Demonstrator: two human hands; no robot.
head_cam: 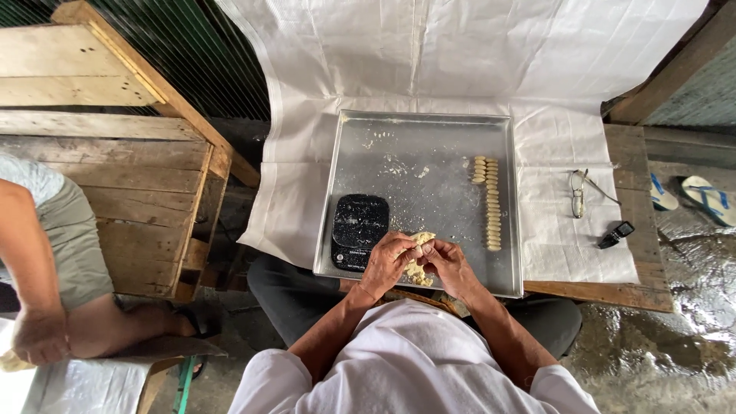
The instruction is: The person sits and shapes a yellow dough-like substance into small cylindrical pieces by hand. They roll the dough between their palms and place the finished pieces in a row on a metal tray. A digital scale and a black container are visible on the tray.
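A pale yellow lump of dough sits at the near edge of a square metal tray. My left hand and my right hand both grip it, fingers pinching its top. Right of my hands, several small shaped dough pieces lie in two rows running away from me. A small black digital scale dusted with flour rests in the tray just left of my left hand.
The tray lies on a white sheet over a wooden table. Glasses and a small black object lie to the right. Another person's arm is at the left beside wooden crates. Sandals sit on wet floor.
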